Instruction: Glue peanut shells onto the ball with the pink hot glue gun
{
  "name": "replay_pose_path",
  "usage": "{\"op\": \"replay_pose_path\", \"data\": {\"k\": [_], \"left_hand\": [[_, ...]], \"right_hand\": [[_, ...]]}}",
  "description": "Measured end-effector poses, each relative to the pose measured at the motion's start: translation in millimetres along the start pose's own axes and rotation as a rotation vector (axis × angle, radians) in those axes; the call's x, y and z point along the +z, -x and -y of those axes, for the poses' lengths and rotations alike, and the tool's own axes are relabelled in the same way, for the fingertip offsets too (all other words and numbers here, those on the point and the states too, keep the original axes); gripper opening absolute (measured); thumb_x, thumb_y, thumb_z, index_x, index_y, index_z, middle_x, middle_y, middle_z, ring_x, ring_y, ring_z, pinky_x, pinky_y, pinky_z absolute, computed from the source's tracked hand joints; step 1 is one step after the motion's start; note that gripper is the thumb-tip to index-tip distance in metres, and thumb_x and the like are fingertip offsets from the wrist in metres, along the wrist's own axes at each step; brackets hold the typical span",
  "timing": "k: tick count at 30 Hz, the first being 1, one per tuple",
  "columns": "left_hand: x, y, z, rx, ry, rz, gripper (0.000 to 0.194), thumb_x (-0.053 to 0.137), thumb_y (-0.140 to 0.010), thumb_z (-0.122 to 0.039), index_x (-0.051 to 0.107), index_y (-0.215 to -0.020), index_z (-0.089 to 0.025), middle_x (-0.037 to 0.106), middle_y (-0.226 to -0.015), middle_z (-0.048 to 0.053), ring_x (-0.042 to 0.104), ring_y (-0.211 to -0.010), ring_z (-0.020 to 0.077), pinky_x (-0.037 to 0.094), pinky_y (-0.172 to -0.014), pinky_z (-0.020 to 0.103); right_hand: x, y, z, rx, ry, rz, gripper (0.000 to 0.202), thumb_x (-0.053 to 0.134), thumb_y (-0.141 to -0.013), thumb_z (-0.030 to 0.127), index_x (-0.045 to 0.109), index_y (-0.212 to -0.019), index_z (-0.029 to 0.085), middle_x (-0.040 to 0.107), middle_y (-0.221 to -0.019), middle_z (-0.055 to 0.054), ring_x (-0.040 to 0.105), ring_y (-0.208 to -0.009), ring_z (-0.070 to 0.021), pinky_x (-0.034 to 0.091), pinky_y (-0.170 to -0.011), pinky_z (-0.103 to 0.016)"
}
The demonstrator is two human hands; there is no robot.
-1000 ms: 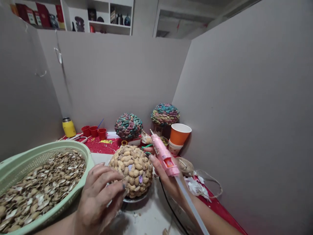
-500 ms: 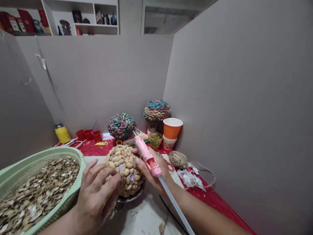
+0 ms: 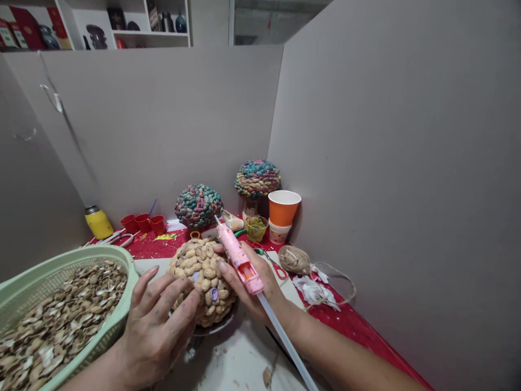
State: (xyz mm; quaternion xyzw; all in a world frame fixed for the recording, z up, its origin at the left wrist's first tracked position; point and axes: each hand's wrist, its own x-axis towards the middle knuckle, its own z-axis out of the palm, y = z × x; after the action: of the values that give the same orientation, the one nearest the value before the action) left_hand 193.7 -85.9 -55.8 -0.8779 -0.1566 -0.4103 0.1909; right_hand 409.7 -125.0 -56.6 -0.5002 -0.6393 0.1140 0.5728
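A ball covered in peanut shells [image 3: 203,271] sits on a dark round dish in front of me, with small purple patches showing between the shells. My left hand [image 3: 163,320] touches its left front, thumb and index fingertips close together; whatever lies between them is too small to make out. On the ball's right side, my right hand [image 3: 256,282] is closed around a pink glue gun [image 3: 239,258]. The gun's nozzle points up and away, and a long translucent glue stick runs out of its rear.
A green basket [image 3: 132,277] of shells stands at left. Behind are two colourful balls [image 3: 198,206] [image 3: 258,178], red cups [image 3: 157,224], a yellow jar [image 3: 99,221] and an orange cup [image 3: 284,209]. Red scissors [image 3: 280,270], twine [image 3: 294,259] and crumpled tissue [image 3: 313,290] lie right.
The view has shifted slightly, so most things appear a little further left and higher. Both hands keep nearly the same places on the ball, and the glue gun remains in my right hand.
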Motion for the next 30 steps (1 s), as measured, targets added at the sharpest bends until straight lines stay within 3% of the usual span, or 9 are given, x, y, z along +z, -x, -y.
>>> {"op": "replay_pose_path", "data": {"k": [8, 16, 30], "left_hand": [[7.0, -1, 1, 0.068, 0.019, -0.079, 0.017, 0.061, -0.084, -0.01, 0.068, -0.098, -0.015, 0.074, -0.094, 0.012, 0.059, -0.1, 0.0248, 0.031, -0.111, 0.048], [4.8, -1, 2, 0.093, 0.003, -0.056, 0.017, 0.06, -0.086, -0.01, 0.07, -0.099, -0.012, 0.075, -0.095, 0.013, 0.059, -0.101, 0.0235, 0.03, -0.113, 0.046], [0.1, 16, 0, 0.106, -0.049, -0.041, 0.023, 0.058, -0.091, -0.022, 0.074, -0.107, -0.019, 0.078, -0.092, 0.007, 0.062, -0.097, 0.0189, 0.026, -0.117, 0.039]], "right_hand": [[-3, 0, 4, 0.013, 0.014, 0.027, 0.021, 0.053, -0.093, 0.04, 0.044, -0.085, 0.022, 0.053, -0.078, -0.003, 0.058, -0.077, -0.0212, 0.051, -0.084, -0.037], [-3, -4, 8, -0.005, 0.018, 0.047, 0.021, 0.052, -0.093, 0.038, 0.043, -0.084, 0.023, 0.051, -0.079, -0.002, 0.054, -0.073, -0.0194, 0.049, -0.082, -0.035], [-1, -1, 2, -0.034, 0.024, 0.027, 0.016, 0.054, -0.093, 0.034, 0.048, -0.087, 0.021, 0.057, -0.083, -0.004, 0.063, -0.088, -0.023, 0.049, -0.083, -0.033]]}}
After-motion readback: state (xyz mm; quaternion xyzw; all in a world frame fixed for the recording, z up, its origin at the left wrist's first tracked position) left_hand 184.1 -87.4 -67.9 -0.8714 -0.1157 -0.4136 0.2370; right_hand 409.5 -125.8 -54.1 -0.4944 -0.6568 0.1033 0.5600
